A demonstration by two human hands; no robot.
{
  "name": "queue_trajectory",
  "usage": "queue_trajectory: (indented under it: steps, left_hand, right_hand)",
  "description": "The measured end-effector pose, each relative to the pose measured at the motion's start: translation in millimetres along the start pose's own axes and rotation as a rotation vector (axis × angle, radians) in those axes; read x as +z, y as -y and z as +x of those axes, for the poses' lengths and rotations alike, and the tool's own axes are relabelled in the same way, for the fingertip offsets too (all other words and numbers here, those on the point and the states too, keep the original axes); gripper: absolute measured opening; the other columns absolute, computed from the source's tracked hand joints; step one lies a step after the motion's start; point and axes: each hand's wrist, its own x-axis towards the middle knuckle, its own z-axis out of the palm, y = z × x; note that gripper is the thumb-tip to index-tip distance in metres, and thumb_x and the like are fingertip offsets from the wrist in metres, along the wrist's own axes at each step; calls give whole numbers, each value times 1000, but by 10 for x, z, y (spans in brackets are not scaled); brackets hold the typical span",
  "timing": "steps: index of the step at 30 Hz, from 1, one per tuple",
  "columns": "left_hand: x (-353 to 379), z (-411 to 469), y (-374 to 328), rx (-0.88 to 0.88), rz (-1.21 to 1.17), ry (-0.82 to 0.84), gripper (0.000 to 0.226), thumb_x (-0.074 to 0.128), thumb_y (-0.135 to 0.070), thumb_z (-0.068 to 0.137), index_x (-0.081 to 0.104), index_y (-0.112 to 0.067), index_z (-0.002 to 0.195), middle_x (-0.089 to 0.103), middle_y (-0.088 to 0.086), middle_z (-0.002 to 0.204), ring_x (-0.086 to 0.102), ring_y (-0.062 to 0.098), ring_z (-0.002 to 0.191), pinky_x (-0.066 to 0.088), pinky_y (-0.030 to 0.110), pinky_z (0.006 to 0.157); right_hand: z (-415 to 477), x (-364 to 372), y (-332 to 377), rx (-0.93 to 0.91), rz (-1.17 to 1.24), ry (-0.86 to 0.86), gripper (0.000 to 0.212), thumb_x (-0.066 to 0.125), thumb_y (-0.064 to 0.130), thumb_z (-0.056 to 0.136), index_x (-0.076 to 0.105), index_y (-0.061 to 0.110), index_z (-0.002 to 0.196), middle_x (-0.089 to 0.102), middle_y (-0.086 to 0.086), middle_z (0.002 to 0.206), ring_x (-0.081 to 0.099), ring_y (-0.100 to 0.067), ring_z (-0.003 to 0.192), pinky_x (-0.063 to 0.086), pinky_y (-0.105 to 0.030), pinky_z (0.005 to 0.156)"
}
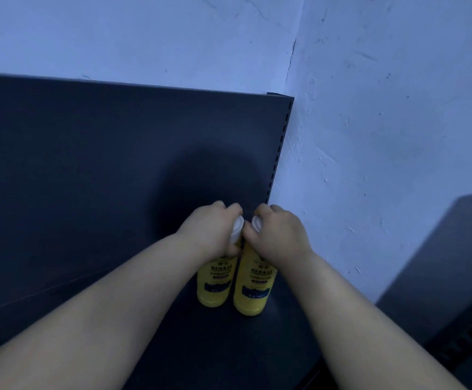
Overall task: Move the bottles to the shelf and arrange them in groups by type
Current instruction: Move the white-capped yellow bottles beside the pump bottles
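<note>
Two yellow bottles with white caps and "HERBAL" labels stand side by side on the dark shelf board [257, 347], near its right end. My left hand [209, 229] grips the neck of the left bottle [215, 285] just under its cap. The neck of the right bottle [254, 291] is gripped the same way by my right hand [278, 232]. The two bottles nearly touch, and both look upright with their bases on the board.
A dark back panel [102, 164] rises behind the bottles, with a slotted upright [281, 147] along its right edge. A rough white wall [383, 122] stands to the right. Another dark shelf unit [454, 277] sits at the far right.
</note>
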Motion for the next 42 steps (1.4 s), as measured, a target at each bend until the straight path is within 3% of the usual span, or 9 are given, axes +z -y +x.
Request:
queue_trajectory:
  steps: [2,6,10,21,29,32,37,42]
  left_hand:
    - [-7,-119,-28,-5,5,-29,59,70,-43,73,42,-23,122,49,5,109,54,23,88,44,31,68]
    - [-8,-554,9,-1,-8,-95,57,69,-42,74,43,-24,122,49,5,110,54,23,89,44,31,70]
    - [-109,-1153,177,-8,-63,-120,58,70,-44,73,44,-26,121,49,1,110,53,20,88,42,28,70]
    - [-694,-3677,1007,-120,-33,-143,67,71,-49,72,41,-27,128,48,-4,109,52,14,94,40,24,72]
    - [-1063,-5378,1719,-318,-14,-231,67,75,-46,65,49,-29,124,53,-3,103,57,18,92,45,28,74]
    - [-1160,-5844,1916,-395,1,-250,70,76,-48,65,49,-29,126,54,-2,107,58,18,94,44,26,71]
    - [-1217,-6429,2144,-549,66,-297,77,74,-51,68,44,-28,134,54,1,118,58,20,100,44,27,74]
    - [-1237,-6723,2310,-667,99,-331,74,72,-50,70,45,-26,134,55,3,117,59,22,99,48,30,78]
  right_hand:
    - [-98,-35,64,-10,19,-30,32,52,37,88,58,6,94,59,-11,90,56,-30,82,32,-29,62]
    - [-394,-129,322,-43,87,-99,26,66,27,80,62,2,82,61,-15,77,57,-35,72,34,-28,59]
    - [-751,-272,785,-78,125,-118,26,63,31,82,64,6,89,62,-11,84,57,-29,80,31,-26,62]
    - [-1824,-746,2894,-278,247,-80,28,54,36,88,59,11,99,59,-6,94,54,-24,89,41,-31,71]
    - [-2523,-801,4488,-414,379,-36,26,57,33,86,58,7,86,58,-6,85,53,-22,78,41,-32,65]
    - [-2719,-781,4943,-497,449,-65,26,62,29,77,59,3,73,58,-10,68,54,-27,62,45,-34,52]
    - [-2952,-761,5487,-546,521,142,28,56,38,86,59,12,91,59,-3,89,55,-20,82,46,-33,68]
    - [-3043,-698,5874,-630,531,154,31,52,40,87,59,13,102,60,-3,99,55,-20,93,40,-30,74]
